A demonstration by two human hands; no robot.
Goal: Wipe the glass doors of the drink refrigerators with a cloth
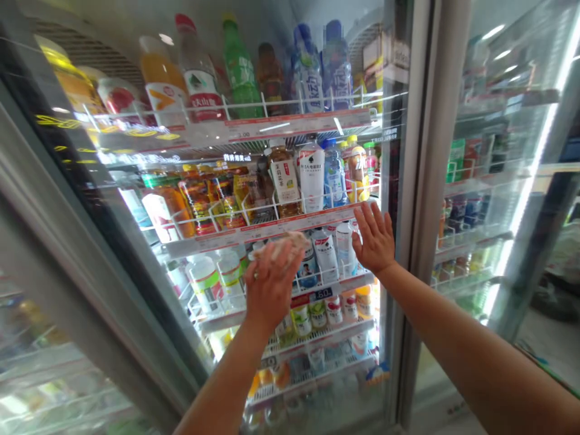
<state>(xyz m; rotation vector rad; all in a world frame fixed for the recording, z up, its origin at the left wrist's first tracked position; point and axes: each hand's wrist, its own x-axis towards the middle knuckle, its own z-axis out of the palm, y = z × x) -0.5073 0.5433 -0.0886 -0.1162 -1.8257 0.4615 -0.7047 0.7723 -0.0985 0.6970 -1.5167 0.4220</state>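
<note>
My left hand (270,287), with a ring on one finger, presses a pale, crumpled cloth (296,240) against the glass door (281,15) of a drinks fridge. The cloth shows above and beside the fingers; the rest of it is hidden under the hand. Further right, my right hand (375,240) lies open with fingers spread on the glass, near the door's right frame (419,199). Behind the glass, between and above the hands, stand white-labelled bottles (324,251) and a brown tea bottle (284,178).
Several wire-fronted shelves (267,229) of bottled drinks fill the fridge behind the glass. A large green bottle (242,72) stands on the top shelf. To the right is another glass section with a bright light strip (528,175). A wide grey frame (86,266) slants along the left.
</note>
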